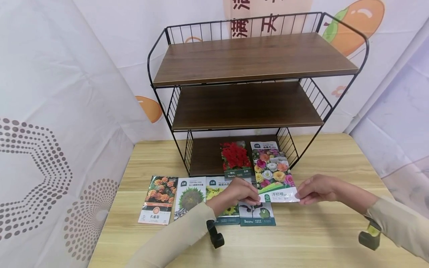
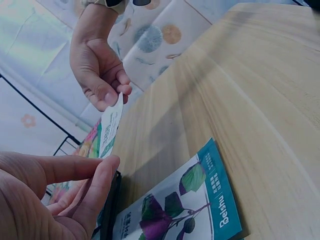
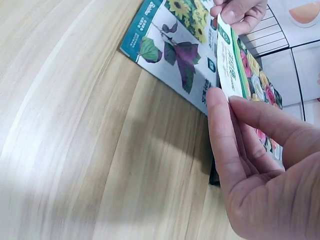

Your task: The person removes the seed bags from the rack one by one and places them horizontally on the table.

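A seed packet (image 1: pixel 274 172) with multicoloured flowers is held at its near white end by both hands. My left hand (image 1: pixel 239 191) pinches the left corner between thumb and fingers. At the opposite corner, my right hand (image 1: pixel 318 189) pinches it the same way. The packet's far part overlaps another flower seed packet (image 1: pixel 264 145) on the bottom shelf. To the left, a red-flower seed packet (image 1: pixel 236 158) lies with its near end over the shelf's front edge. Beneath the hands, a purple-leaf seed packet (image 3: pixel 180 60) lies on the table, partly covered in the head view.
A black wire rack with three brown shelves (image 1: pixel 248 106) stands at the back of the wooden table (image 1: pixel 301 238). Left of the hands lie an orange-flower packet (image 1: pixel 159 201), a green sunflower packet (image 1: pixel 191 197) and a yellow-flower packet (image 1: pixel 231 211) in a row.
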Demonstrator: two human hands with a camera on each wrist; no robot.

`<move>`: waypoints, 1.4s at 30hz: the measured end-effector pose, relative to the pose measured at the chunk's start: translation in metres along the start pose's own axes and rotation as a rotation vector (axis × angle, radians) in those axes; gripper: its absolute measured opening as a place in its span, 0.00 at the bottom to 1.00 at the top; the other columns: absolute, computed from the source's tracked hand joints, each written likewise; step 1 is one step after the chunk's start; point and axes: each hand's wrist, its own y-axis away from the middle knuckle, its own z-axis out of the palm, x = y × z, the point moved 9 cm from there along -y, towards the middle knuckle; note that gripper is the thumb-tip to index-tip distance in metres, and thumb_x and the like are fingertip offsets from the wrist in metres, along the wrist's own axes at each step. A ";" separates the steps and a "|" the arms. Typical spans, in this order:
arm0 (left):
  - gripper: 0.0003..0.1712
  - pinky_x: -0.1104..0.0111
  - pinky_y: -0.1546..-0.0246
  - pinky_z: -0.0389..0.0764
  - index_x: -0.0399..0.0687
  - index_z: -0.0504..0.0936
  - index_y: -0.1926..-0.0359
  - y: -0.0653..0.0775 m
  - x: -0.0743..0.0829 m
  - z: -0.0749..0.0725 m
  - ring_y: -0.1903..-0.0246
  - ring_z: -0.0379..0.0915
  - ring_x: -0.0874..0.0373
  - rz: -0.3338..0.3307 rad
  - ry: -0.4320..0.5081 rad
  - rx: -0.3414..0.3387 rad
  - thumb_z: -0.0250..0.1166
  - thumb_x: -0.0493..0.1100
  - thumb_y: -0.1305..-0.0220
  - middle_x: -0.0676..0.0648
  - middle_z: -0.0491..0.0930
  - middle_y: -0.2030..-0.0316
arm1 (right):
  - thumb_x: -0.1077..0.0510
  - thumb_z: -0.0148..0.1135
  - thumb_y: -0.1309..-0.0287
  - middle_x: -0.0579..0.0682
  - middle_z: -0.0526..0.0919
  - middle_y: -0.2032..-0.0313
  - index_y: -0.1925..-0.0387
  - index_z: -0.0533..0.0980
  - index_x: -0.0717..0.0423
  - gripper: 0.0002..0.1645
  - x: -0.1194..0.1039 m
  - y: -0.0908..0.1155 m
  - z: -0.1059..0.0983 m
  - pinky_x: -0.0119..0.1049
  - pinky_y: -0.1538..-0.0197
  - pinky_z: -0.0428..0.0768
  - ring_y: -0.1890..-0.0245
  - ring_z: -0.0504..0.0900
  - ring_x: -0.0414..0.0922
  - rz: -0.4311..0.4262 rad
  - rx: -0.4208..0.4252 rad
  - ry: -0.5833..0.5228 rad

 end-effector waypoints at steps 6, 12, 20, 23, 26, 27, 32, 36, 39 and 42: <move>0.06 0.62 0.61 0.92 0.37 0.89 0.67 -0.001 -0.004 0.005 0.74 0.89 0.55 -0.018 0.008 -0.023 0.73 0.25 0.46 0.40 0.89 0.72 | 0.66 0.64 0.36 0.50 0.90 0.71 0.64 0.84 0.62 0.04 0.006 -0.001 -0.001 0.30 0.59 0.91 0.70 0.89 0.38 0.009 -0.020 0.017; 0.06 0.63 0.61 0.92 0.38 0.89 0.70 -0.001 -0.008 0.010 0.78 0.86 0.58 -0.035 -0.003 -0.039 0.73 0.25 0.46 0.41 0.89 0.73 | 0.66 0.66 0.37 0.51 0.90 0.71 0.63 0.84 0.63 0.03 0.010 0.000 -0.002 0.30 0.61 0.91 0.70 0.90 0.39 0.017 -0.018 0.045; 0.05 0.65 0.61 0.92 0.39 0.89 0.70 0.001 -0.012 0.014 0.73 0.89 0.55 -0.043 -0.036 -0.047 0.74 0.28 0.45 0.42 0.89 0.73 | 0.66 0.67 0.39 0.51 0.90 0.73 0.66 0.84 0.62 0.02 0.018 -0.001 0.000 0.29 0.63 0.90 0.71 0.90 0.39 0.043 -0.018 0.077; 0.05 0.60 0.56 0.91 0.39 0.89 0.70 0.002 -0.014 0.016 0.71 0.90 0.53 -0.049 -0.047 -0.048 0.74 0.28 0.45 0.42 0.89 0.74 | 0.66 0.67 0.39 0.51 0.90 0.73 0.67 0.84 0.62 0.02 0.022 -0.001 0.000 0.30 0.63 0.90 0.71 0.90 0.39 0.054 -0.016 0.092; 0.04 0.57 0.53 0.89 0.39 0.89 0.70 0.003 -0.016 0.018 0.70 0.90 0.51 -0.059 -0.053 -0.051 0.74 0.28 0.45 0.41 0.89 0.74 | 0.66 0.67 0.39 0.51 0.90 0.73 0.67 0.84 0.62 0.02 0.026 -0.001 0.000 0.30 0.63 0.90 0.72 0.90 0.39 0.069 -0.014 0.100; 0.04 0.56 0.52 0.89 0.38 0.89 0.71 0.003 -0.016 0.019 0.70 0.90 0.51 -0.063 -0.055 -0.051 0.74 0.27 0.46 0.41 0.88 0.74 | 0.66 0.67 0.39 0.51 0.90 0.74 0.67 0.84 0.62 0.02 0.027 -0.001 -0.001 0.30 0.63 0.90 0.72 0.89 0.39 0.072 -0.013 0.104; 0.05 0.62 0.60 0.91 0.37 0.88 0.71 0.003 -0.021 0.024 0.71 0.90 0.50 -0.079 -0.054 -0.057 0.74 0.26 0.46 0.41 0.88 0.75 | 0.66 0.69 0.41 0.52 0.89 0.74 0.66 0.83 0.65 0.03 0.032 0.000 -0.001 0.30 0.65 0.90 0.73 0.89 0.39 0.083 0.003 0.127; 0.06 0.71 0.75 0.89 0.36 0.87 0.72 0.003 -0.025 0.028 0.71 0.90 0.49 -0.082 -0.046 -0.074 0.73 0.24 0.47 0.40 0.87 0.76 | 0.67 0.71 0.43 0.52 0.89 0.75 0.66 0.83 0.66 0.05 0.037 0.002 0.000 0.30 0.65 0.90 0.74 0.89 0.40 0.099 0.013 0.147; 0.06 0.73 0.79 0.88 0.35 0.86 0.72 0.004 -0.026 0.032 0.71 0.90 0.47 -0.080 -0.041 -0.094 0.72 0.23 0.47 0.39 0.87 0.76 | 0.67 0.71 0.44 0.52 0.89 0.74 0.67 0.83 0.65 0.04 0.039 0.003 0.001 0.31 0.65 0.90 0.73 0.90 0.40 0.108 0.014 0.165; 0.07 0.72 0.77 0.89 0.35 0.87 0.72 0.006 -0.028 0.035 0.70 0.90 0.47 -0.085 -0.049 -0.106 0.72 0.23 0.47 0.38 0.87 0.76 | 0.67 0.71 0.44 0.53 0.90 0.74 0.67 0.84 0.65 0.04 0.042 0.004 0.002 0.31 0.64 0.91 0.73 0.90 0.41 0.116 0.013 0.187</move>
